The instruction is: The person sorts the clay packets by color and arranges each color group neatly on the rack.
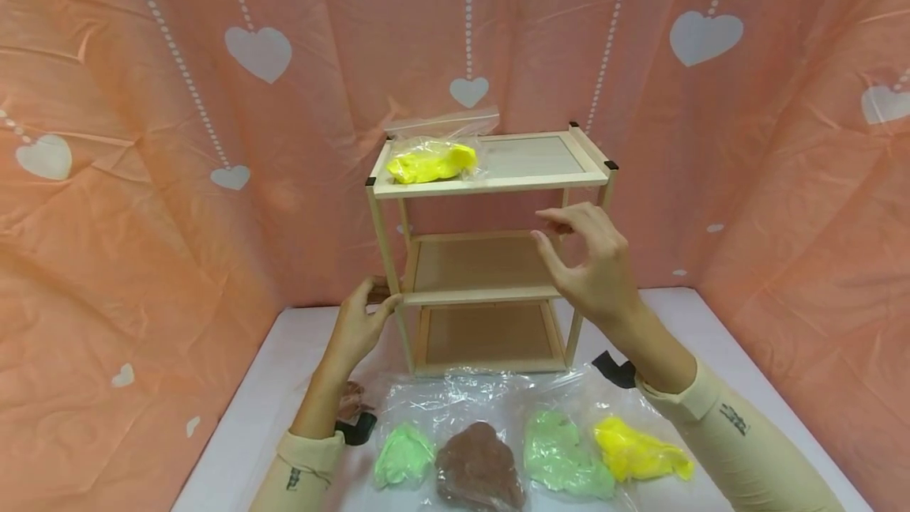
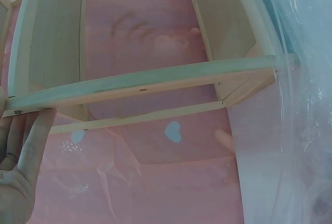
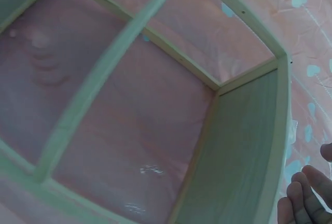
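A small three-tier wooden shelf (image 1: 483,295) stands at the centre of the head view. My left hand (image 1: 361,321) grips its left front post at the middle tier, thumb in front and fingers behind. The left wrist view shows that hand (image 2: 23,167) against the wooden post (image 2: 145,81). My right hand (image 1: 593,259) is raised before the shelf's right side, thumb and fingers curved apart with nothing between them. Part of this hand (image 3: 306,195) appears at the right wrist view's edge. On the top tier lies a clear zip bag of yellow clay (image 1: 431,163).
In front of the shelf, clear bags hold light green clay (image 1: 404,455), brown clay (image 1: 479,464), more green clay (image 1: 564,453) and yellow clay (image 1: 640,449). Another brown lump (image 1: 351,401) lies by the left forearm. A pink heart-print curtain (image 1: 178,259) surrounds the white table (image 1: 249,417).
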A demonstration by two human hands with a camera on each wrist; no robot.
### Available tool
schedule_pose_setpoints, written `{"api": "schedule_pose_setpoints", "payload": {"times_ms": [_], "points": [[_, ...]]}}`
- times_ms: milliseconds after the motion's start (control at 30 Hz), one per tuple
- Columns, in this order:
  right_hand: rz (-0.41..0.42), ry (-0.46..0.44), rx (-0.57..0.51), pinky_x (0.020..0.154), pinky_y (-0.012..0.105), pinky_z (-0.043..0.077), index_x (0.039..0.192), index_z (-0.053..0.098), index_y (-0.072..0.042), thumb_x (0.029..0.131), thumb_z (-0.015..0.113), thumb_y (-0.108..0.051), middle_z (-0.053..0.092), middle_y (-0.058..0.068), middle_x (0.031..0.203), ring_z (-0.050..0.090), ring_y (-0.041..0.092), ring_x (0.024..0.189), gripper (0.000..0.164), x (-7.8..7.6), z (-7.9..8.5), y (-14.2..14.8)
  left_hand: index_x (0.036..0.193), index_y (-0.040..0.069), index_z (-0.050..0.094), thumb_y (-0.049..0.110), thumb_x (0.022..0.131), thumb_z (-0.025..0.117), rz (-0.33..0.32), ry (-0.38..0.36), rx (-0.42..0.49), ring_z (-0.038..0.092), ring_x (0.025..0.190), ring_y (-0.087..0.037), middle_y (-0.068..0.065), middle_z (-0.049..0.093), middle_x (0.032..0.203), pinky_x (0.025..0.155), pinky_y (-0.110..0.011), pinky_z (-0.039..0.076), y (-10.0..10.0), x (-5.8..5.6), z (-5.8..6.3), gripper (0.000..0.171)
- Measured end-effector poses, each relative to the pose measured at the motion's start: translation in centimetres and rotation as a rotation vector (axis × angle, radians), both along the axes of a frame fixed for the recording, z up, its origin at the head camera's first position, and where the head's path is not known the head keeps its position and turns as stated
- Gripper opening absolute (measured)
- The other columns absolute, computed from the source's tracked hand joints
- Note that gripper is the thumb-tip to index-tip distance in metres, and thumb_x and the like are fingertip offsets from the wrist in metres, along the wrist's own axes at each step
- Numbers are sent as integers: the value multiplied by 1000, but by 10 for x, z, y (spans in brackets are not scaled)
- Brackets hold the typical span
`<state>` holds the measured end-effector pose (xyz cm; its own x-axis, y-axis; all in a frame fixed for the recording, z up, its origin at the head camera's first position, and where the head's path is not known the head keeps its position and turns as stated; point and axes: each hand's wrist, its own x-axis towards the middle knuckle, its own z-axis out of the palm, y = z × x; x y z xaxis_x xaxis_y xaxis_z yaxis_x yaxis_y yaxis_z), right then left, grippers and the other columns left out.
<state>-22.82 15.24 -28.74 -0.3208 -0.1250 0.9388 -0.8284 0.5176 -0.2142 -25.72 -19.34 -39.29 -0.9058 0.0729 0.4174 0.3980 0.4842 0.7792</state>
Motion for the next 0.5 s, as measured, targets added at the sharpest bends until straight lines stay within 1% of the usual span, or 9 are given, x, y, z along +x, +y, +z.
{"api": "schedule_pose_setpoints", "payload": {"times_ms": [167, 333, 500], "points": [[-33, -37, 42, 92, 19, 49, 113, 77, 2, 92, 79, -7, 72, 15, 97, 65, 27, 94, 22, 8, -15, 14, 124, 1, 68, 19, 103, 74, 1, -2, -2, 71, 108, -33, -17, 72, 119, 92, -46, 65, 0, 0, -1, 28], [-33, -72, 34, 90, 18, 50, 114, 78, 1, 88, 83, 0, 74, 12, 98, 65, 25, 94, 27, 15, -28, 25, 125, 2, 68, 21, 103, 74, 2, -6, -4, 71, 111, -33, -16, 71, 122, 93, -48, 65, 0, 0, -2, 30], [-54, -113, 42, 91, 15, 49, 117, 78, -1, 86, 84, 2, 74, 9, 100, 65, 23, 94, 32, 22, -40, 38, 125, 1, 69, 21, 103, 74, 0, 2, 0, 71, 112, -34, -17, 72, 122, 93, -49, 65, -1, -2, -3, 30]]}}
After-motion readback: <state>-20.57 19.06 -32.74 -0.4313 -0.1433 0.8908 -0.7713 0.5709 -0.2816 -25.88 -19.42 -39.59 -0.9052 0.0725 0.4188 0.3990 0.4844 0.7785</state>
